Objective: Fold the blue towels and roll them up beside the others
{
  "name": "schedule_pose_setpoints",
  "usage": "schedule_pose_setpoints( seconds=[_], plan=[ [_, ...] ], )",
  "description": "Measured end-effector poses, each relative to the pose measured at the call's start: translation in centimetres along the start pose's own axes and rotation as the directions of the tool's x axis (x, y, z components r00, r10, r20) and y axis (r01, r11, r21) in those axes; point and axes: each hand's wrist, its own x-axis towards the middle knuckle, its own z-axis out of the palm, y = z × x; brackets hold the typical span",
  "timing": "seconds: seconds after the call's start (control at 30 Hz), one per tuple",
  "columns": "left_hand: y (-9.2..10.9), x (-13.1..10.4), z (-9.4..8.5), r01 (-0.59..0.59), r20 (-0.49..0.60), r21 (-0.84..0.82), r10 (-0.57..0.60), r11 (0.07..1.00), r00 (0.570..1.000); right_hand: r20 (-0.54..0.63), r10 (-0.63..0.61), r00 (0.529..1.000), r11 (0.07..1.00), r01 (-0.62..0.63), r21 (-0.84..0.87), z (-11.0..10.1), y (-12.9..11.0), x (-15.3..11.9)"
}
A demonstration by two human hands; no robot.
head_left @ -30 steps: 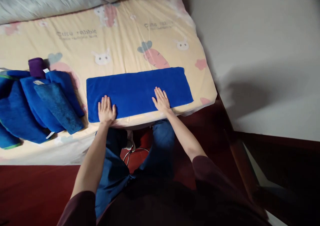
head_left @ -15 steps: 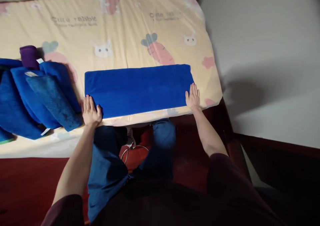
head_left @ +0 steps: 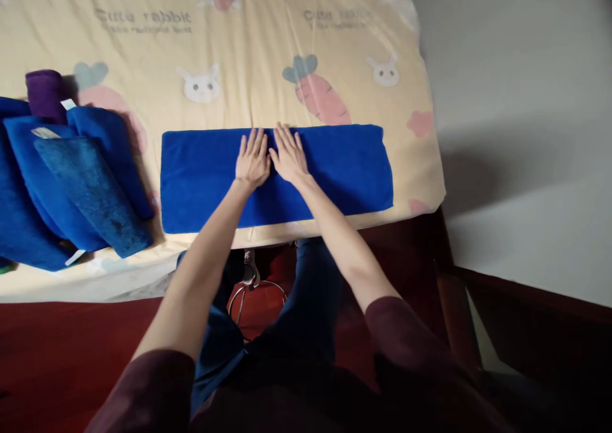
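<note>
Both hands, left [head_left: 252,160] and right [head_left: 288,157], press flat and open on a long folded royal-blue terry towel [head_left: 335,168]; further folds appear left.

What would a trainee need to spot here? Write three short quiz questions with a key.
1. True or false: both hands lie flat, side by side, on the folded blue towel.
2. Which lies at the pile's far end: A) purple cloth B) red cloth C) white cloth?
3. Which printed vegetable lies just beyond the towel?

Key:
1. True: left hand and right hand press its middle.
2. A, the purple cloth beside the blue pile.
3. A carrot.
</note>
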Motion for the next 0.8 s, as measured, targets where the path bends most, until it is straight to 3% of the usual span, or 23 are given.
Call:
schedule_pose_setpoints(
  seconds=[0.07, 0.17, 0.4, 0.5, 0.7, 0.8],
  plan=[
    [-0.4, 0.8, 2.6, 0.029, -0.011, -0.017, -0.029, 0.999, 1.0, 0.026, 0.018, 1.0, 0.999, -0.019, 0.035, 2.4, -0.7, 0.9],
    [-0.8, 0.7, 3.8, 0.042, -0.045, -0.014, -0.042, 0.999, 0.998, 0.023, 0.005, 1.0, 0.998, -0.006, 0.066, 3.6, -0.4, 0.8],
    [-1.7, -0.5, 0.2, 0.044, -0.056, 0.028, -0.042, 0.999, 0.998, 0.048, -0.029, 0.998, 0.999, 0.028, 0.026, 0.3, 1.3, -0.1],
    [-4.3, -1.6, -2.1, 0.092, -0.107, 0.074, -0.084, 0.993, 0.991, 0.039, 0.014, 0.999, 1.0, -0.013, -0.021, -2.3, 5.3, -1.1],
    [-10.9, -3.4, -7.3, 0.238, -0.207, 0.186, -0.198, 0.953, 0.958, -0.038, 0.184, 0.982, 0.972, -0.187, -0.139, -8.7, 17.3, -4.3],
    [-13.1, -3.7, -9.4, 0.28, -0.223, 0.234, -0.229, 0.931, 0.948, -0.051, 0.242, 0.969, 0.947, -0.247, -0.206, -11.1, 21.7, -5.1]
  ],
)
